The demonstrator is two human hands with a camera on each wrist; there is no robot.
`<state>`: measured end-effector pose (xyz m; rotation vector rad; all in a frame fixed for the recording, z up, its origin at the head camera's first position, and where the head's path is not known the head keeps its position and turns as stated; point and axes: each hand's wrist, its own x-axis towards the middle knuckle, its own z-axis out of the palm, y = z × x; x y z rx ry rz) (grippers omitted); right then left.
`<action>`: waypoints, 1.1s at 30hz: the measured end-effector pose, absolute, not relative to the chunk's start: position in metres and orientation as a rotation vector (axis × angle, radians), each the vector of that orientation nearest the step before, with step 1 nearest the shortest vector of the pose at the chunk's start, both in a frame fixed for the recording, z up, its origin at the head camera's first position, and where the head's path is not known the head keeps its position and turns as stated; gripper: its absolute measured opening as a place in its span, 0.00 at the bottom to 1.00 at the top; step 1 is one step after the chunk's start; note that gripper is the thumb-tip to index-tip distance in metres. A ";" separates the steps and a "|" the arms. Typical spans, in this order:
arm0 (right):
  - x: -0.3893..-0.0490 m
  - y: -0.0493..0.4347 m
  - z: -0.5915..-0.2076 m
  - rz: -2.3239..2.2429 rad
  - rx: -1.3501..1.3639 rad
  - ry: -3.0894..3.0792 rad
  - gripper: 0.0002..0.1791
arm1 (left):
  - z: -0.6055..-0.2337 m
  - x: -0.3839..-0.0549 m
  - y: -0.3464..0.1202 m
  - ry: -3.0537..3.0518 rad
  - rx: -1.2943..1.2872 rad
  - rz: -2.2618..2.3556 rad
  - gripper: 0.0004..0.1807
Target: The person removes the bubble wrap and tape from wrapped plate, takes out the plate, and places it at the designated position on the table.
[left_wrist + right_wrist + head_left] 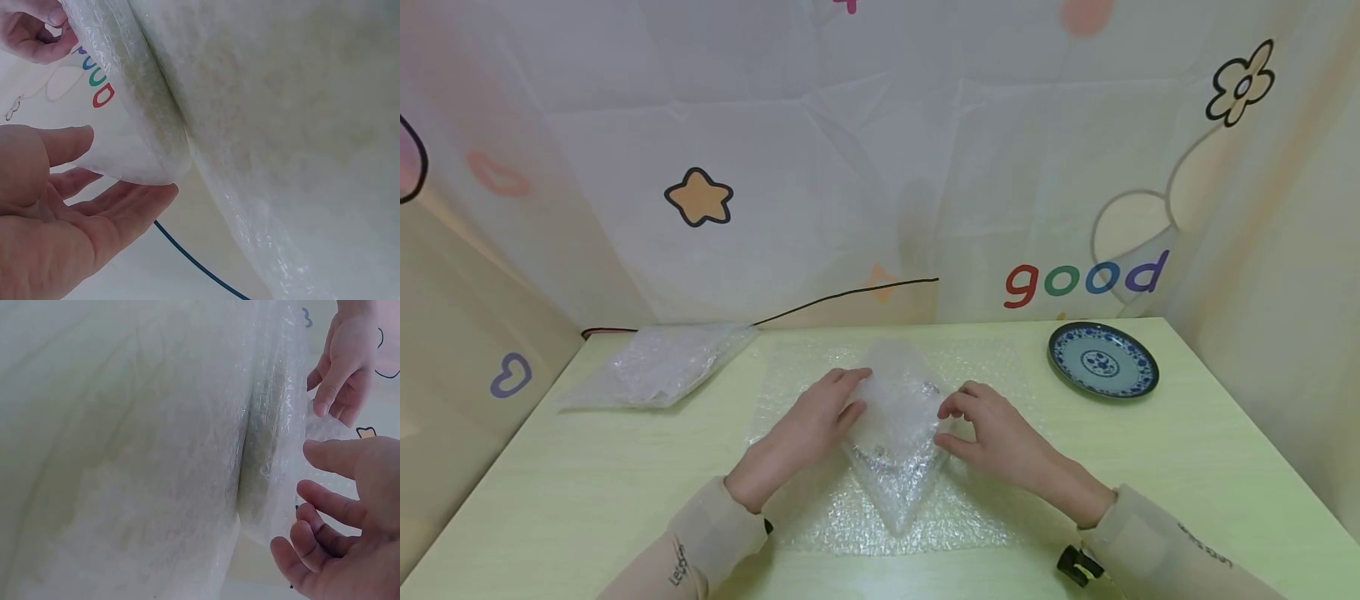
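A bubble-wrapped bundle (898,417) lies on a flat sheet of bubble wrap (820,521), its wrap folded to a point at the near side. Whatever is inside cannot be made out. My left hand (820,417) is at the bundle's left side; in the left wrist view its straight fingers (134,209) touch the wrap's edge, with the thumb apart. On the other side is my right hand (996,433), its fingers loosely bent beside the wrap. The right wrist view shows a gap between that hand's thumb and fingers (319,503), and they pinch nothing.
A blue-patterned plate (1101,362) with a dark rim sits at the back right of the table (1210,500). Another bubble wrap piece (662,367) lies at the back left. Behind the table hangs a printed cloth (850,192), with a dark cord (842,294) along its lower part.
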<state>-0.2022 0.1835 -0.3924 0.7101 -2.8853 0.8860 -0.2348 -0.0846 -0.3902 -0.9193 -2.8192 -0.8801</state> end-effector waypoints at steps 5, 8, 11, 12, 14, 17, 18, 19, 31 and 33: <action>-0.203 0.183 -0.396 0.856 0.725 -2.836 0.10 | -0.390 -0.236 -0.085 -2.803 -0.869 -0.887 0.24; -0.202 0.182 -0.397 0.847 0.730 -2.820 0.10 | -0.390 -0.237 -0.087 -2.784 -0.845 -0.886 0.25; -0.202 0.181 -0.396 0.832 0.717 -2.829 0.11 | -0.391 -0.239 -0.088 -2.751 -0.830 -0.883 0.25; -0.202 0.181 -0.396 0.827 0.712 -2.835 0.11 | -0.391 -0.239 -0.088 -2.743 -0.825 -0.885 0.25; -0.201 0.181 -0.395 0.822 0.710 -2.849 0.12 | -0.392 -0.240 -0.089 -2.728 -0.816 -0.902 0.25; -0.200 0.181 -0.395 0.807 0.728 -2.860 0.15 | -0.392 -0.243 -0.091 -2.711 -0.798 -0.929 0.27; -0.200 0.181 -0.395 0.799 0.743 -2.858 0.15 | -0.392 -0.243 -0.091 -2.703 -0.793 -0.935 0.27; -0.200 0.181 -0.395 0.790 0.758 -2.855 0.16 | -0.393 -0.244 -0.092 -2.695 -0.788 -0.938 0.27; -0.200 0.182 -0.397 0.719 0.812 -2.878 0.19 | -0.390 -0.252 -0.098 -2.736 -0.656 -1.023 0.27; -0.200 0.182 -0.398 0.710 0.822 -2.871 0.19 | -0.390 -0.253 -0.100 -2.743 -0.648 -1.031 0.27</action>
